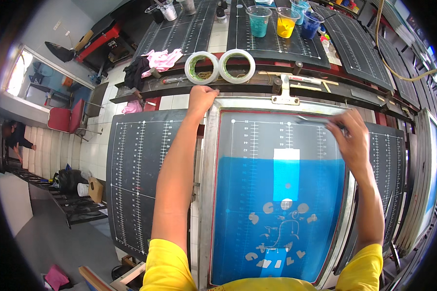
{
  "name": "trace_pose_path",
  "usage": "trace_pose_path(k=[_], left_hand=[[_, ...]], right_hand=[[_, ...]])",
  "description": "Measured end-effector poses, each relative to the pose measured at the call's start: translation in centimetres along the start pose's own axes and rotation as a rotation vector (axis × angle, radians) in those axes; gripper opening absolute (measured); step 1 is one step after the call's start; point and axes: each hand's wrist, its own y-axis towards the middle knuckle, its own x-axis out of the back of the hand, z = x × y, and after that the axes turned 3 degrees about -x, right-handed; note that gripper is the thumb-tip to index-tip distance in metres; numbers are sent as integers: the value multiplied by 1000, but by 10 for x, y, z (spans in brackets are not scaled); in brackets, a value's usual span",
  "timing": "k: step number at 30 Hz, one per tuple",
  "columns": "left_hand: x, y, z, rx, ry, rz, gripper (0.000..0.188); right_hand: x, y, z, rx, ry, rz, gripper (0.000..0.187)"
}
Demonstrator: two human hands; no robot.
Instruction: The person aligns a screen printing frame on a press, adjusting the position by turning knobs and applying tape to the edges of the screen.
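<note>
A screen-printing frame (210, 189) with a pale metal rim lies in front of me. Blue coating with clear letter shapes and a drawing covers the lower part of its mesh (247, 184); the upper part is see-through. My left hand (202, 101) is closed at the frame's far left corner, and what its fingers hold, if anything, is hidden. Over the upper right of the mesh, my right hand (350, 135) pinches a thin, dark, pointed tool (308, 120), whose tip points left. A white rectangle (286, 167) shows through the mesh, upper middle.
A metal hinge clamp (285, 94) joins the frame's far edge to a dark rail. Two tape rolls (201, 68) stand on the rail, near a pink cloth (162, 60). Cups of teal (258, 22), yellow (286, 24) and blue paint (310, 25) stand farther back on black gridded boards.
</note>
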Motion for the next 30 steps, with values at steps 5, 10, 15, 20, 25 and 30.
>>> trace_pose_path(k=[5,10,15,20,25,30], left_hand=[[4,0,-5,93,-19,44,22],[4,-4,-15,77,20,-17,22],[1,8,-7,-13,44,-14,20],[8,5,-4,44,133,-3,22],[5,7,-8,126,1,54,32],[8,33,11,91,110,-11,32]], right_hand=[[62,-109,-68,-406,-31,-139,9],[107,-214,-113,-844,-159,-233,14],[111,-304,-148,-889,-36,-426,19],[96,-340,-162,-849,-163,-469,20],[92,-342,-163,-909,-56,-434,21],[90,-341,-167,-944,-48,-412,22]])
